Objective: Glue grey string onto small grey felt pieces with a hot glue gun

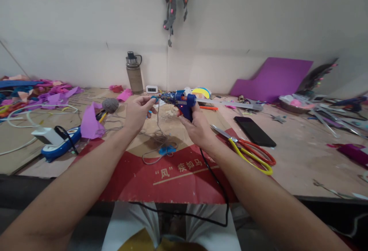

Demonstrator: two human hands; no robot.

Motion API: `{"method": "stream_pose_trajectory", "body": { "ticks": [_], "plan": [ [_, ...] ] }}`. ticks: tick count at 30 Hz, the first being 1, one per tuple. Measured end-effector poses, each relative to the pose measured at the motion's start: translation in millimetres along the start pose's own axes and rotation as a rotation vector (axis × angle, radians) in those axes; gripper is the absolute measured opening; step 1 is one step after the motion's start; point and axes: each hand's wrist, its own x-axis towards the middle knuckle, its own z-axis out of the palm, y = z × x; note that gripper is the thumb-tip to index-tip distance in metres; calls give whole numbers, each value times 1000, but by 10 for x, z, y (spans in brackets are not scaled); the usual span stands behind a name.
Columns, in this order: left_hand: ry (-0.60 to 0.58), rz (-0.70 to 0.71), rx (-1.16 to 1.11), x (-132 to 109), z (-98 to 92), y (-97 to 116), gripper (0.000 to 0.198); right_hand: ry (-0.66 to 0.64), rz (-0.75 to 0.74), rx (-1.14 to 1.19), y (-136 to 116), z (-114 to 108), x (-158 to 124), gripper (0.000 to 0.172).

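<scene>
My right hand [197, 125] is closed round the handle of a blue hot glue gun [181, 100], held above the table with its nozzle pointing left and a red light lit on its body. Its black cord [218, 189] runs down over the table edge. My left hand [138, 111] pinches a small blue piece [154, 99] right at the nozzle tip. Grey yarn [158, 136] hangs from that piece down to a loose pile on the cardboard, next to a small blue scrap [167, 150]. A grey yarn ball [110, 105] lies to the left.
Red-and-yellow-handled scissors [247, 151] and a black phone [254, 131] lie to the right. A water bottle [134, 73] and small clock [151, 89] stand by the back wall. Purple felt scraps [57, 95], a white charger [47, 136] with cables and a purple sheet [271, 79] are around.
</scene>
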Motion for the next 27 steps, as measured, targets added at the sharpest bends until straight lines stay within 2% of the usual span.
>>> {"method": "stream_pose_trajectory", "body": {
  "ticks": [17, 27],
  "plan": [
    [-6, 7, -25, 3, 0, 1, 23, 25, -31, 4, 31, 15, 1, 41],
    [-10, 14, -20, 4, 2, -6, 24, 26, -38, -6, 30, -6, -7, 24]
  ]
}}
